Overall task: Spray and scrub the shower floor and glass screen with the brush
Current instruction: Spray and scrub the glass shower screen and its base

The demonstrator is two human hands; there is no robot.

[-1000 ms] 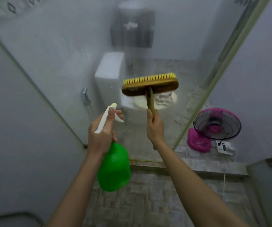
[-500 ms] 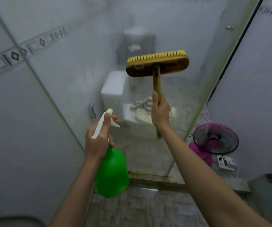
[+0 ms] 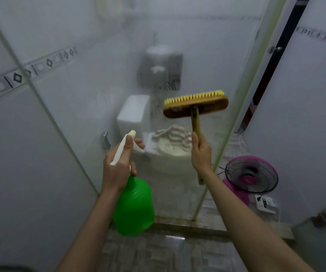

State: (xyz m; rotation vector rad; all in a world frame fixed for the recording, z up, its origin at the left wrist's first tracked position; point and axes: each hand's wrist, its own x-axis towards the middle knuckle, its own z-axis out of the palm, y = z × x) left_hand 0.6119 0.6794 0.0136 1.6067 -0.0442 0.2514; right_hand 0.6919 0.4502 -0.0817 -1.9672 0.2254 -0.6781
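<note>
My left hand point(image 3: 119, 167) grips the white trigger head of a green spray bottle point(image 3: 133, 206), nozzle aimed at the misted glass screen point(image 3: 91, 91) ahead. My right hand point(image 3: 201, 154) holds the wooden handle of a scrub brush point(image 3: 195, 106). Its wooden head is raised sideways against the glass, yellow bristles pointing up. The stone-tile shower floor point(image 3: 158, 254) lies below my arms.
Through the glass I see a white toilet point(image 3: 133, 112) with a basket on its lid. A pink fan point(image 3: 251, 176) stands on the floor beyond the glass's right edge, beside a white socket box point(image 3: 264, 203). White tiled wall closes the left side; a raised stone curb runs under the glass.
My view has tilted upward. The brush first rose on the glass and has now come down somewhat and shifted right. The spray bottle has stayed in my left hand.
</note>
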